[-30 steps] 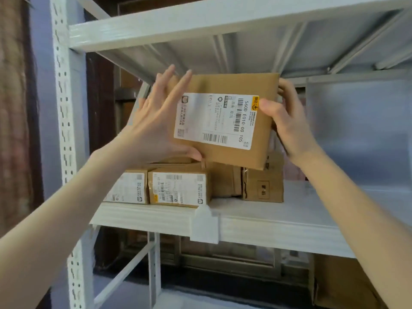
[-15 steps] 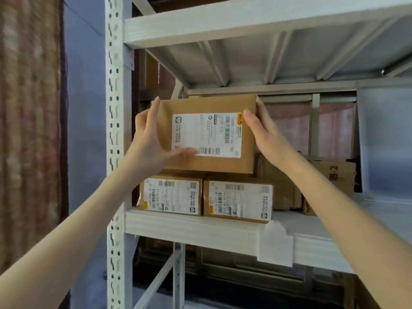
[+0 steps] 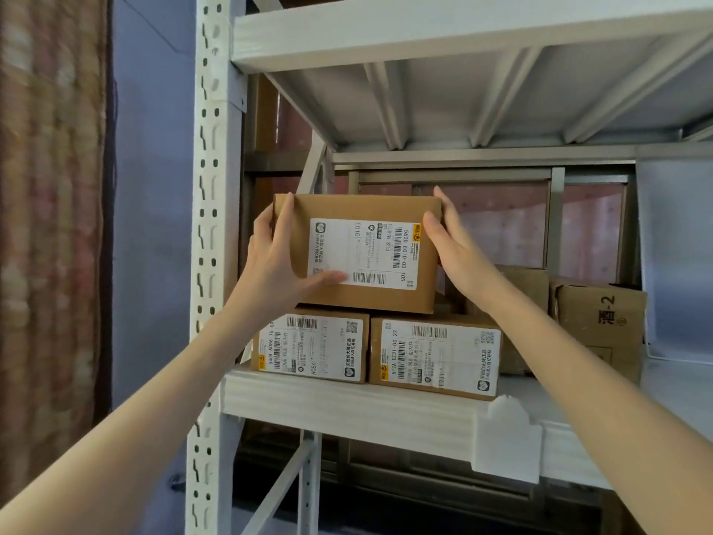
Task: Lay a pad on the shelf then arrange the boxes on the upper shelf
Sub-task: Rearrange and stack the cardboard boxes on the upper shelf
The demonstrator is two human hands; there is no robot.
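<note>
A brown cardboard box (image 3: 370, 210) with a white shipping label sits on top of two labelled boxes, the left one (image 3: 312, 347) and the right one (image 3: 434, 357). My left hand (image 3: 276, 260) grips its left end, thumb across the label. My right hand (image 3: 453, 249) grips its right end, thumb on the front face. The lower boxes stand on a white foam pad (image 3: 347, 403) that covers the shelf and folds over its front edge.
More brown boxes stand behind and to the right, one marked "-2" (image 3: 602, 322). A white perforated upright post (image 3: 210, 264) is at the left. The white shelf above (image 3: 463, 28) limits headroom. A pad flap (image 3: 507, 438) hangs over the shelf's front edge.
The held box has moved away from me and down onto the two labelled boxes. Both hands stayed on its ends, and the view has shifted left.
</note>
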